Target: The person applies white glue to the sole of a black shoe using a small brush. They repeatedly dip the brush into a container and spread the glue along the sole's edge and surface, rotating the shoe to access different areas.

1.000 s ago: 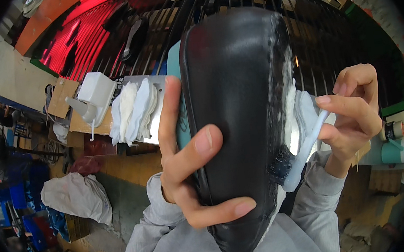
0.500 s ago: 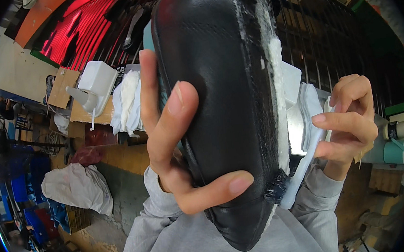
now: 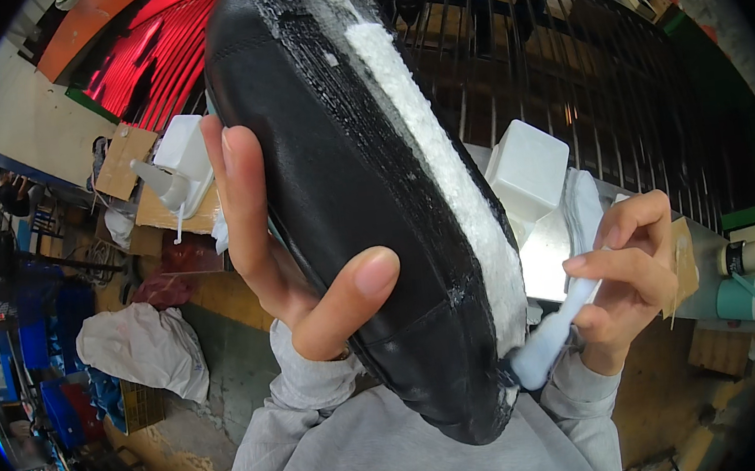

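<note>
A black leather shoe upper (image 3: 334,176), with no outsole attached, is held up in front of me, its pointed end downward. My left hand (image 3: 276,278) is closed around its left side, with the thumb across the leather. A rough white strip (image 3: 440,174) runs along the underside, bordered by a dark, ridged edge. In my right hand (image 3: 626,278) is a brush (image 3: 549,337) with a pale handle, pinched between thumb and fingers. Its dark bristles touch the shoe's underside close to the pointed end. Part of my left fingers is hidden behind the shoe.
A white box-shaped container (image 3: 527,169) and folded pale cloth (image 3: 581,205) lie beyond my right hand. Dark metal bars (image 3: 582,76) span the far side. Left are a white nozzle bottle (image 3: 166,189) and a white sack (image 3: 146,352). A teal jug (image 3: 743,296) stands right.
The shoe has turned and tilted, its upper end swinging left, so more of the white underside shows. My right hand and the brush have shifted slightly left, bristles nearer the pointed end.
</note>
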A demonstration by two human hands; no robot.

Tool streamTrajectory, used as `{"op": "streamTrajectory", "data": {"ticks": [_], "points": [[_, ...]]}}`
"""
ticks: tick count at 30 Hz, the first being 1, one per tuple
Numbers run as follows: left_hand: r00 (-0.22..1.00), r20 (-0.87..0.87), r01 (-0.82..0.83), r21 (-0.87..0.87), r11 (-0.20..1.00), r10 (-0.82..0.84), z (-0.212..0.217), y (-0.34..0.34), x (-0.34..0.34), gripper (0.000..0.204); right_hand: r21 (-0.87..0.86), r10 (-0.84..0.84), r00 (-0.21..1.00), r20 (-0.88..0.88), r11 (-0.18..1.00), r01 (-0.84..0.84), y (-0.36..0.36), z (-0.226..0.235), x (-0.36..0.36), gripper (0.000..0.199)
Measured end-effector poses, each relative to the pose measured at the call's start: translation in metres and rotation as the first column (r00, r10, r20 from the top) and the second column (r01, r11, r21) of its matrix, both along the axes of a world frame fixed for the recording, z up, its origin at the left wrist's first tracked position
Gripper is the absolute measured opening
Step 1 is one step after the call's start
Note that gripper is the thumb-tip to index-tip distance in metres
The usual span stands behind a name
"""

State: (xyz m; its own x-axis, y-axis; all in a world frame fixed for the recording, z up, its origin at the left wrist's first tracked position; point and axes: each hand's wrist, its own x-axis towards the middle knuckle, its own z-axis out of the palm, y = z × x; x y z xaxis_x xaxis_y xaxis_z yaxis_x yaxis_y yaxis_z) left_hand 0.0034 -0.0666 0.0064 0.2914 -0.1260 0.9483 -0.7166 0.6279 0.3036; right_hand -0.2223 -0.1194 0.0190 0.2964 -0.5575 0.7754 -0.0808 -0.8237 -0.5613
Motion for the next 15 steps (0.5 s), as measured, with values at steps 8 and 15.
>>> {"op": "streamTrajectory", "data": {"ticks": [8, 15], "points": [[0.996, 0.085, 0.022, 0.056, 0.998, -0.027, 0.001, 0.006, 0.003, 0.042, -0.086, -0.23, 0.969, -0.087, 0.971, 0.223, 0.005, 0.02, 0.001, 0.047], [0.994, 0.096, 0.04, 0.094, 0.995, -0.049, -0.001, 0.009, 0.002, 0.041, -0.085, -0.123, 0.992, -0.034, 0.989, 0.119, -0.007, 0.015, -0.001, 0.05]]}}
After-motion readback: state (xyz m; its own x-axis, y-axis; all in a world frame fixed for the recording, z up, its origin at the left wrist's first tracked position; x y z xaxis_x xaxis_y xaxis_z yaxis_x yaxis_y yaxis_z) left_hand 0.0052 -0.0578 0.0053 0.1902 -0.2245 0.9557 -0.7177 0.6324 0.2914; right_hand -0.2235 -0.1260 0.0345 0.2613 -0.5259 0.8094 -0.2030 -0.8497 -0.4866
